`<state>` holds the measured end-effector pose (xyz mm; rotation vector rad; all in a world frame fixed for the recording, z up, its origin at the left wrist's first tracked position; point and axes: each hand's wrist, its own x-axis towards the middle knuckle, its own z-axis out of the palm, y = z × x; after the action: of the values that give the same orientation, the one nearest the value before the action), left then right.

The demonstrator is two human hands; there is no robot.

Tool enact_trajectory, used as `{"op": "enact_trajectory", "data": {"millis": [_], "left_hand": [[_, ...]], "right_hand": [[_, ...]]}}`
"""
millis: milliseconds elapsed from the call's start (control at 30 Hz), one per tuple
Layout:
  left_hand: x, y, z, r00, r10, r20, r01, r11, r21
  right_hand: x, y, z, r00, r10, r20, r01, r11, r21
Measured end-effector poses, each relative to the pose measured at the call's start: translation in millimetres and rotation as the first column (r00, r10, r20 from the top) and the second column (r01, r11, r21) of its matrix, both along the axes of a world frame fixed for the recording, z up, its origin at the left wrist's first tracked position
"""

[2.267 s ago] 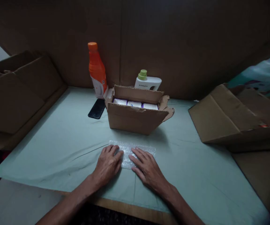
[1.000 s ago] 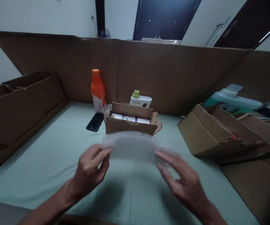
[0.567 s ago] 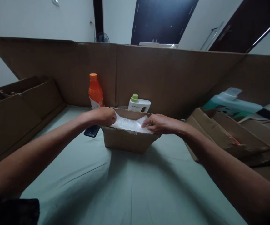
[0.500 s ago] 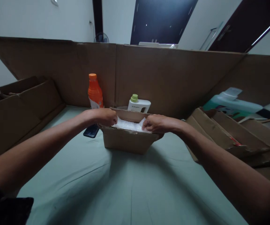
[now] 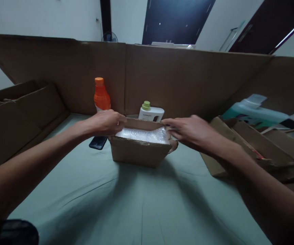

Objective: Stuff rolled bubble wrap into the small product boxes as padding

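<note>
Both hands sit at the small box's (image 5: 140, 153) rim, left hand (image 5: 105, 122) seemingly pinching its flap, right hand (image 5: 191, 131) open, bubble wrap (image 5: 143, 135) already laid between them, flaps unclosed.

A makeshift packing station inside a home: a table (image 5: 142, 211) covered in pale green cloth is fenced by tall cardboard walls (image 5: 177, 81), with flattened cartons (image 5: 241, 149) piled at the sides. Beyond the cardboard show plain white room walls (image 5: 47, 17), a dark doorway (image 5: 177, 20) and a small fan (image 5: 107, 36).
</note>
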<state>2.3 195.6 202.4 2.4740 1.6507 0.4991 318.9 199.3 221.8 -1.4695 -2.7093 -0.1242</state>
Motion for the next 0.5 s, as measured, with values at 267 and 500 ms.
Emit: {"op": "enact_trajectory", "data": {"millis": [267,500], "left_hand": [[0.1,-57.1,-42.5,0.994,-0.104,0.036,0.080,0.909,0.408],[-17.0,-67.3,-70.5,0.933,0.069,0.352,-0.211,0.900,0.381]], "right_hand": [[-9.8,-24.6,-18.2,0.964,0.208,-0.163,-0.230,0.964,-0.132],[24.8,-44.1,-25.8,0.905,0.046,-0.423,-0.014,0.997,0.077]]}}
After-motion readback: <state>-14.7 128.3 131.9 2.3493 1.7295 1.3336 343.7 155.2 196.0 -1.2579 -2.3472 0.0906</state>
